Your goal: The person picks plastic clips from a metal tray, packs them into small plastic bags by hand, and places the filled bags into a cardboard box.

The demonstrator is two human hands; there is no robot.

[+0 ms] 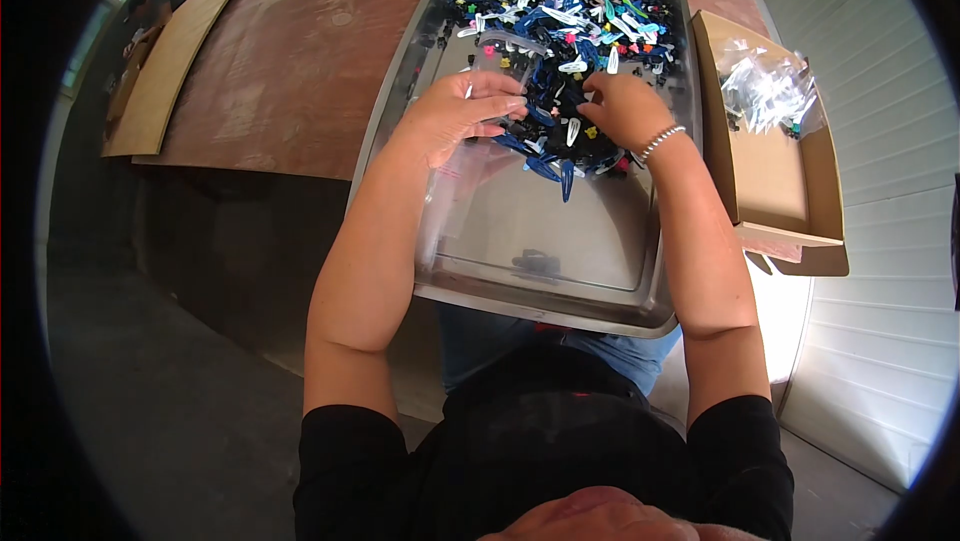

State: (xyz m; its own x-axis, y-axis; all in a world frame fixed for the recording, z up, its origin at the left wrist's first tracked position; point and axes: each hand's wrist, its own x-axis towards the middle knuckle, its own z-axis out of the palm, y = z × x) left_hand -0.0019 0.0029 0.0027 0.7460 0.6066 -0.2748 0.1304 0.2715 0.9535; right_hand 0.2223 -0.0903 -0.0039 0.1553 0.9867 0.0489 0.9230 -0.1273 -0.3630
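Hands in the head view: two, both over the heap; the left hand [462,113] is half curled, thumb close to the forefinger, and the right hand [630,113] is bent with its fingertips down among the clips.
Grip: clear plastic lies around the left fingers, but whether they pinch it I cannot tell; what the right fingertips have hold of, if anything, is hidden by the hand.
Tray: one metal tray [560,313], its near part over the person's lap.
Snap hair clips: many, white and navy, heaped with small claw clips [560,81] in the tray's far and middle parts; too overlapped to count. One navy snap clip [567,182] points out of the heap's near edge.
Plastic bag: one clear bag [452,186] at the tray's left side, its outline hard to follow against the metal.
Bracelet: one, silvery [661,141], on the right wrist.
Cardboard box: one [770,181], right of the tray; clear plastic packets [765,89] crumpled inside, their number unclear.
Tabletop: one, reddish brown [300,51], cut off at the top.
Plywood board: one [185,61], at far left; the shapes behind it are dim.
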